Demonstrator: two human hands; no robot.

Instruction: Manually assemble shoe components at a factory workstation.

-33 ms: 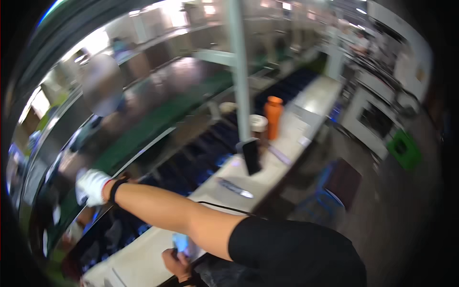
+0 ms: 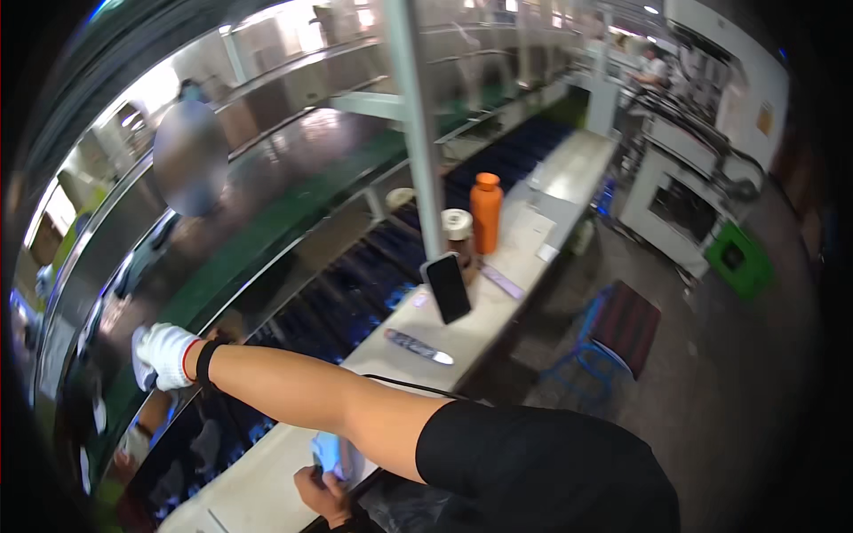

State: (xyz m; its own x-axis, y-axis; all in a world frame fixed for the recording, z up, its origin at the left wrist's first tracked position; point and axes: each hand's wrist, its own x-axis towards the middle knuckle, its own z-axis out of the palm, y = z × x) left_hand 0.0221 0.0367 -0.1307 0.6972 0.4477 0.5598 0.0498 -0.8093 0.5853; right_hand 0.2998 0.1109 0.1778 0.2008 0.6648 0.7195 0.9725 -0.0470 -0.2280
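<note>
My right hand (image 2: 167, 357), in a white knit glove with a black band at the wrist, stretches far to the left across the bench to the green conveyor (image 2: 218, 289). Its fingers are closed on a pale grey piece (image 2: 142, 360), whose kind I cannot make out. Below that forearm, my bare left hand (image 2: 322, 494) is at the bench's near edge. It grips a light-blue, soft-looking piece (image 2: 327, 453), partly covered by the fingers.
On the white bench (image 2: 391, 342) are a slim patterned tool (image 2: 418, 346), a phone (image 2: 446, 289), a lidded jar (image 2: 457, 226) and an orange bottle (image 2: 486, 213). A post (image 2: 413, 133) rises behind. At right stand a stool (image 2: 626, 329), a machine (image 2: 684, 195) and a green crate (image 2: 745, 260).
The bench and the things on it have shifted left in the picture and look sharper. My gloved hand has moved only slightly left. Both hands keep their hold.
</note>
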